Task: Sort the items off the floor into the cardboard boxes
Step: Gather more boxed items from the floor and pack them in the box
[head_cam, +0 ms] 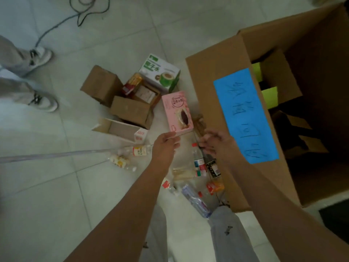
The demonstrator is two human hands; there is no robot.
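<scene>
The pink box (179,112) sits just left of the large cardboard box (207,76), above the floor litter, with the left hand (166,146) pinching its near edge. The right hand (217,142) hovers beside it, fingers loosely spread and holding nothing, over the plastic bottles (198,159). Small brown cartons (130,110) lie further left on the tiled floor (56,186).

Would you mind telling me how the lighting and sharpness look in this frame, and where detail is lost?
Head view: dim, cool light, no glare; the whole frame is soft and the right hand is motion-smeared; the inside of the large cardboard box sinks into deep shadow; floor tile lines bow near the edges.
</scene>
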